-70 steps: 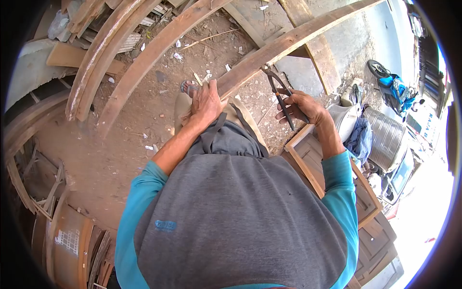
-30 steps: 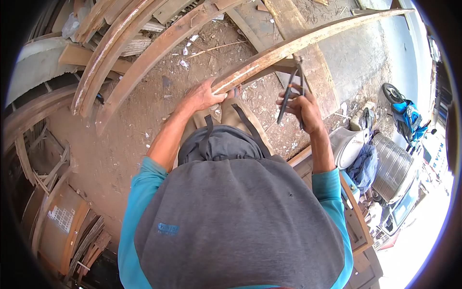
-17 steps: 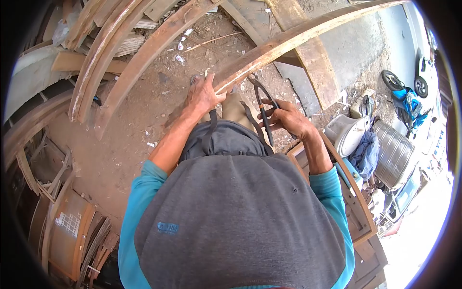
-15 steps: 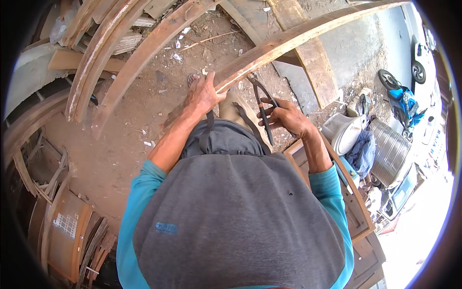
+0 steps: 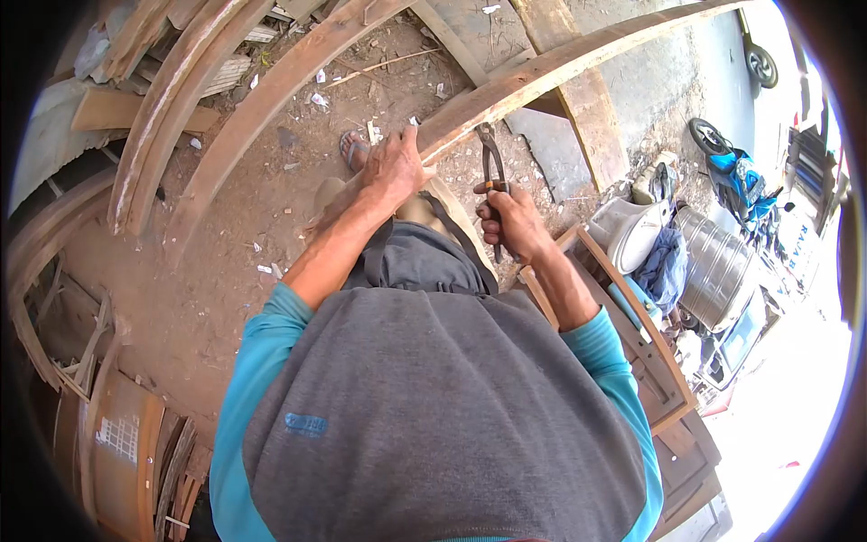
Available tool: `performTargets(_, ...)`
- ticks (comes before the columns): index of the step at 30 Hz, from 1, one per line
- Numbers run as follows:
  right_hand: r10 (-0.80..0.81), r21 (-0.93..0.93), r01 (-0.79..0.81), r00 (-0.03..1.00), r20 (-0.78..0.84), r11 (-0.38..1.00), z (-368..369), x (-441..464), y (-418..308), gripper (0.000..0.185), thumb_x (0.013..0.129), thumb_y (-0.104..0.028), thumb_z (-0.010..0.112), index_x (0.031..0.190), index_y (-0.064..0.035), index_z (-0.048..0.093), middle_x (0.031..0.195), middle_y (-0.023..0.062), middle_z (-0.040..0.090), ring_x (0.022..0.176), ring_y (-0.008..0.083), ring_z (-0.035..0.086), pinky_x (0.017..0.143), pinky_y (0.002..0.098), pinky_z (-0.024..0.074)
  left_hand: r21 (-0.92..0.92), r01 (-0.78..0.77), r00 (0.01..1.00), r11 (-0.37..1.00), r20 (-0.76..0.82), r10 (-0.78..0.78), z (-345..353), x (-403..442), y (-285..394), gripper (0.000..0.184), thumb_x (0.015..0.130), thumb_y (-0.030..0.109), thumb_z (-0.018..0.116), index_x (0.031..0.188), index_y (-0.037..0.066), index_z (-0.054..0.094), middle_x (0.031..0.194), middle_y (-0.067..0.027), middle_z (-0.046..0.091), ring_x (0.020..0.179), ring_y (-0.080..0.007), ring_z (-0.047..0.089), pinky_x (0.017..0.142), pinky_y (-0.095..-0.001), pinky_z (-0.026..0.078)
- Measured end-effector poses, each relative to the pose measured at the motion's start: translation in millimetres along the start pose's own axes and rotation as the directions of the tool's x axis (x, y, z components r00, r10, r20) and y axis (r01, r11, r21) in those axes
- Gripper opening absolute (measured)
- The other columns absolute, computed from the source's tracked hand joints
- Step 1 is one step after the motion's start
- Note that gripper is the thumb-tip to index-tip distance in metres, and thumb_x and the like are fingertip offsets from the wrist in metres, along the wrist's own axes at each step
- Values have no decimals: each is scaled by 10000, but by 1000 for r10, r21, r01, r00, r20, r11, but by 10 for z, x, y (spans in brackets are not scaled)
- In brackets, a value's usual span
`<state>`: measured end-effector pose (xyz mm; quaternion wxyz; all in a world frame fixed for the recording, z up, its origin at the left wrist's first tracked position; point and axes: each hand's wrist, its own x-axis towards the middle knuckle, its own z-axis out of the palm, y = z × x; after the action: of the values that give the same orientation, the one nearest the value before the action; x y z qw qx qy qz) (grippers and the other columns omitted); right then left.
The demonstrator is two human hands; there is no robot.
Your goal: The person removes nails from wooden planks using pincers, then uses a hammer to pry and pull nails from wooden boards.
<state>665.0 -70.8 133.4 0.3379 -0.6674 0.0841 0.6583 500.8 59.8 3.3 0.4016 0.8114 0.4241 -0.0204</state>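
Note:
A long curved wooden beam (image 5: 578,56) runs from in front of my body toward the upper right. My left hand (image 5: 395,170) is closed around its near end, with the fingers over the top. My right hand (image 5: 517,221) grips a pair of pincers (image 5: 492,163) with dark handles and an orange band. The handles are squeezed close together in my fist. The pincer head touches the lower edge of the beam, a short way from my left hand. Whether the jaws hold a nail or other small piece is too small to tell.
More curved beams (image 5: 280,90) lean at the upper left. A flat plank (image 5: 591,122) lies under the beam. Wooden door-like panels (image 5: 646,361) are beside my right arm. A metal drum (image 5: 718,266), a white basin (image 5: 632,239) and a blue motorcycle (image 5: 745,181) stand farther right.
My right hand has squeezed the pincer handles from spread apart to close together, with the head now against the beam's edge. My left hand keeps its hold on the beam.

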Motion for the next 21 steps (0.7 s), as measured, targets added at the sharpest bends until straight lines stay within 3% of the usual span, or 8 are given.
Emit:
performTargets(3, -206, -45, 201, 954, -217, 978, 434, 236, 434, 237, 1050, -165, 418, 1209, -15, 508, 768, 12, 495, 587, 90, 453, 486, 265, 413, -33, 72, 992, 997, 102, -68, -40, 98, -39, 646, 765, 397, 813, 1228, 5, 593, 1096, -296, 701, 1061, -485, 664, 963, -553, 509)
performTargets(5, -453, -278, 385, 857, -245, 880, 407, 614, 829, 234, 1046, -172, 450, 1220, -21, 492, 739, 28, 515, 595, 113, 486, 496, 319, 424, -43, 99, 983, 994, 161, -91, -130, 157, -56, 644, 757, 399, 805, 1221, 0, 603, 1119, -296, 702, 1076, -470, 672, 961, -541, 518)
performTargets(6, -451, -272, 385, 856, -254, 882, 377, 734, 932, 234, 1046, -172, 450, 1220, -21, 492, 739, 28, 515, 595, 113, 486, 496, 319, 424, -80, 119, 975, 990, 200, -101, -191, 187, -39, 635, 754, 397, 794, 1211, -5, 612, 1129, -295, 702, 1088, -456, 675, 947, -526, 530)
performTargets(8, -691, -608, 458, 689, -219, 649, 301, 855, 1052, 254, 1034, -166, 483, 1241, -18, 476, 727, 119, 570, 627, 248, 581, 568, 433, 463, -113, 133, 963, 985, 249, -101, -196, 202, -18, 627, 751, 395, 783, 1202, -9, 621, 1139, -295, 702, 1100, -441, 678, 934, -511, 542)
performTargets(9, -689, -603, 456, 688, -227, 654, 290, 806, 1016, 254, 1034, -166, 483, 1241, -18, 476, 727, 119, 570, 627, 248, 581, 568, 433, 463, -115, 122, 968, 986, 233, -93, -191, 204, -28, 628, 746, 396, 779, 1200, -12, 629, 1120, -293, 706, 1082, -440, 683, 915, -503, 549)
performTargets(11, -576, -656, 323, 789, -212, 683, 276, 641, 843, 270, 994, -107, 506, 1225, 24, 458, 930, 344, 611, 904, 539, 612, 798, 572, 471, -113, 109, 973, 988, 216, -83, -168, 207, -69, 630, 741, 397, 776, 1197, -14, 637, 1101, -292, 710, 1064, -438, 688, 896, -495, 556)
performTargets(18, -680, -680, 502, 733, 7, 535, -206, 745, 623, 331, 968, -101, 538, 1276, -3, 470, 935, 294, 626, 895, 505, 627, 784, 560, 481, -81, 171, 947, 982, 290, -140, -225, 289, -113, 690, 736, 405, 791, 1267, -6, 634, 1115, -270, 715, 1064, -413, 695, 910, -467, 545)
performTargets(21, -681, -639, 452, 715, -158, 623, -620, 528, -87, 270, 1004, -135, 488, 1221, 15, 545, 873, 170, 628, 732, 241, 647, 701, 459, 526, -131, 204, 939, 970, 307, -156, -180, 265, -129, 736, 728, 500, 764, 1201, -50, 638, 1093, -308, 708, 1059, -444, 690, 941, -487, 535)
